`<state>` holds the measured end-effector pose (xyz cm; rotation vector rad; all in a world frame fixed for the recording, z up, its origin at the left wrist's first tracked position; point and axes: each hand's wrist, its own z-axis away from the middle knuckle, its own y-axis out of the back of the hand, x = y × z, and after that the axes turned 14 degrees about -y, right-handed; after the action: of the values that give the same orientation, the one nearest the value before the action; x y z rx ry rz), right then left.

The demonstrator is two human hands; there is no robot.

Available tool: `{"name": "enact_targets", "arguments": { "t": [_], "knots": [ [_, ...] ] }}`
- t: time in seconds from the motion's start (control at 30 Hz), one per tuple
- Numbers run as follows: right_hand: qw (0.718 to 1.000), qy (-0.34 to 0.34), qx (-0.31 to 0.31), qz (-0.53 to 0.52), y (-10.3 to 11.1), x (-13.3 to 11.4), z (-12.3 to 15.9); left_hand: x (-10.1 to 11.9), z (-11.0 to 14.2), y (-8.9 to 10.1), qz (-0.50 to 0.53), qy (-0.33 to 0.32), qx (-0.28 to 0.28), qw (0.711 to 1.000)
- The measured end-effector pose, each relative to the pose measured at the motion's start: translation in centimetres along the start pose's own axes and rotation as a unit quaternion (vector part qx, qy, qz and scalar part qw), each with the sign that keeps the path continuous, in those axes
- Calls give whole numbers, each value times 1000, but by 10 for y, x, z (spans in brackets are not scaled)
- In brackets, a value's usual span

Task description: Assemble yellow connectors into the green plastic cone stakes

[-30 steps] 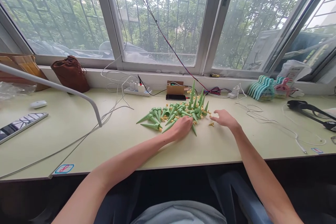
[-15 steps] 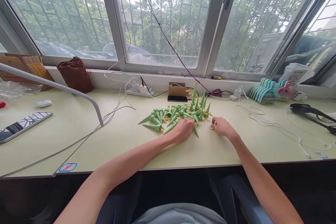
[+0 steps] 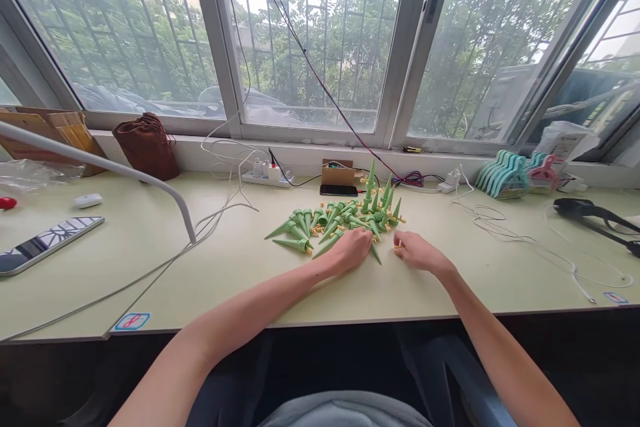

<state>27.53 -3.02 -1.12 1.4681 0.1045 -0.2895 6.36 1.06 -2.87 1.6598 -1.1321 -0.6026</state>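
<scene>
A heap of green plant watering spikes [image 3: 331, 221], with small yellow valves among them, lies in the middle of the table. Several spikes [image 3: 385, 195] stand point up at its right side. At the heap's front edge my left hand [image 3: 353, 249] is closed around a green watering spike [image 3: 376, 253], whose pointed end shows beyond the fingers toward the lower right. My right hand [image 3: 420, 251] hovers just to the right, thumb and fingers pinched on a small yellow valve [image 3: 398, 247]. Fingers cover most of both held pieces.
Behind the heap are a black phone [image 3: 339, 191] and a small cardboard box [image 3: 337, 167]. A power strip [image 3: 267, 177] sits by the window. White cables [image 3: 520, 237] trail over the right; a grey tube [image 3: 175, 196] crosses the left. Teal hangers [image 3: 503, 175] stand at the back right.
My right hand has moved slightly left, toward my left hand, with the yellow valve in its fingers. My left hand stays in nearly the same place at the heap.
</scene>
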Motion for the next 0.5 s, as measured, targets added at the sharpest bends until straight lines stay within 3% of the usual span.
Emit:
{"name": "enact_targets", "arguments": {
  "t": [0.13, 0.23, 0.37, 0.5],
  "knots": [
    [1000, -16, 8, -4, 1, -2, -2, 0, 0, 1, 12, -9, 19, 1000],
    [998, -8, 50, -45, 9, -13, -2, -4, -2, 12, 28, -15, 34, 999],
    [986, 76, 112, -101, 17, -55, -8, -23, -10, 42, 16, 33, 91, 995],
    [977, 137, 95, -130, 8, -108, -31, -54, -8, 70, -26, 118, 167, 979]
  ]
}}
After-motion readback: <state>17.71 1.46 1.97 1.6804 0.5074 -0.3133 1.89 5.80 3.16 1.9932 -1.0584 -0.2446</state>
